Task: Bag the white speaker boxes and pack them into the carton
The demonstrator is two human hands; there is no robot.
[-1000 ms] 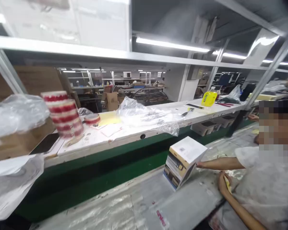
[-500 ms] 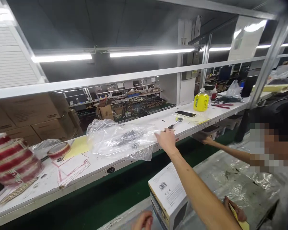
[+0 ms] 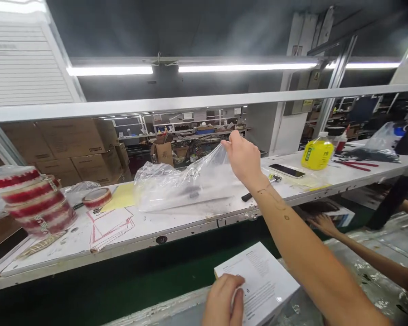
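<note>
My right hand (image 3: 242,156) is stretched out over the white shelf (image 3: 177,224) and pinches the top edge of a clear plastic bag (image 3: 187,183), lifting that edge while the rest of the bag lies on the shelf. My left hand (image 3: 224,301) rests on the top of a white printed box (image 3: 263,280) that stands on the foil-covered belt at the bottom of the view. Small dark parts show faintly inside the bag.
A stack of red-and-white tape rolls (image 3: 30,199), a single roll (image 3: 97,197), a yellow sheet (image 3: 120,199) and red-printed papers (image 3: 112,222) lie left on the shelf. Right are a hammer (image 3: 258,188), phone (image 3: 287,170) and yellow bottle (image 3: 317,154). A co-worker's hand (image 3: 321,222) reaches under the shelf.
My right hand has closed on the bag's edge and raised it off the shelf. My left hand has moved up onto the white box. The view has shifted slightly right.
</note>
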